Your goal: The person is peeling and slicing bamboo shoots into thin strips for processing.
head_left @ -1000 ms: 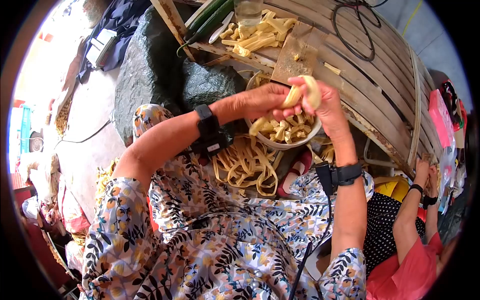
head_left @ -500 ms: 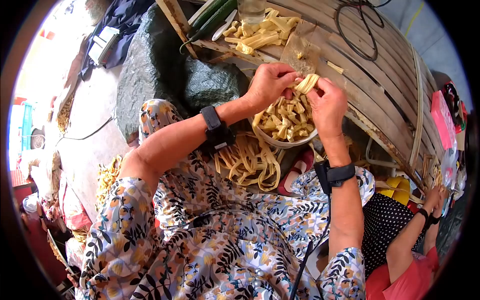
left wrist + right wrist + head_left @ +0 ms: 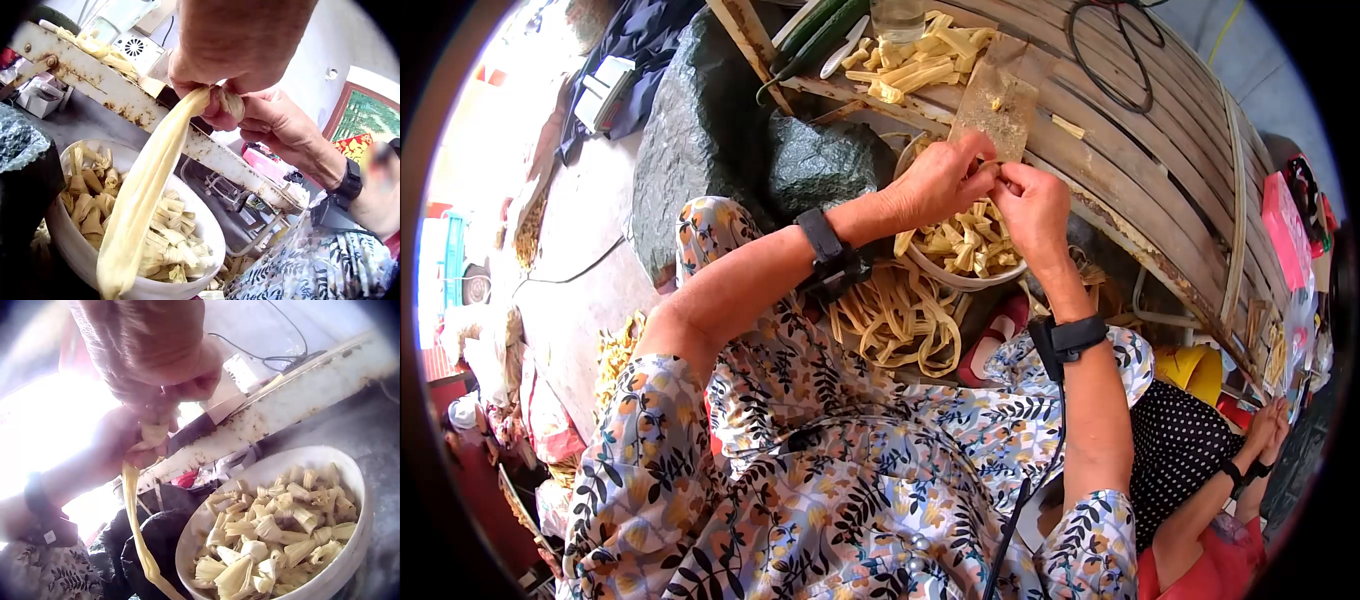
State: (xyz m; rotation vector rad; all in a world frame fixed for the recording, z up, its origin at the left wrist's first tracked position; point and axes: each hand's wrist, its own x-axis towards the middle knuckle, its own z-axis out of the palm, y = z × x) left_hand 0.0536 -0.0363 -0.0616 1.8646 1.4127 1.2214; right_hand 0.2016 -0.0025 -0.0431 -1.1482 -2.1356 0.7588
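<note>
Over a white tub (image 3: 972, 286) of knotted pale yellow pieces (image 3: 977, 240), my left hand (image 3: 940, 182) and right hand (image 3: 1037, 205) meet at the fingertips. Both pinch one flat, pale yellow strip (image 3: 150, 197). In the left wrist view its long end hangs from the left fingers in front of the tub, and a wound, knot-like part sits between the two hands. The right wrist view shows the same strip (image 3: 140, 534) dangling below the wound part. Most of it is hidden behind the hands in the head view.
A slatted bench (image 3: 1140, 170) with a rusty edge holds a small board (image 3: 1000, 105), more yellow pieces (image 3: 930, 65), a glass (image 3: 897, 18) and cucumbers (image 3: 820, 35). Long strips (image 3: 900, 325) lie below the tub. Dark plastic sacking (image 3: 825, 165) stands left. Another person's hands (image 3: 1268, 432) are at right.
The strip's raised loop has been drawn into a tight, wound part between the fingertips. My hands have come closer together. The other person's hands have shifted lower in view.
</note>
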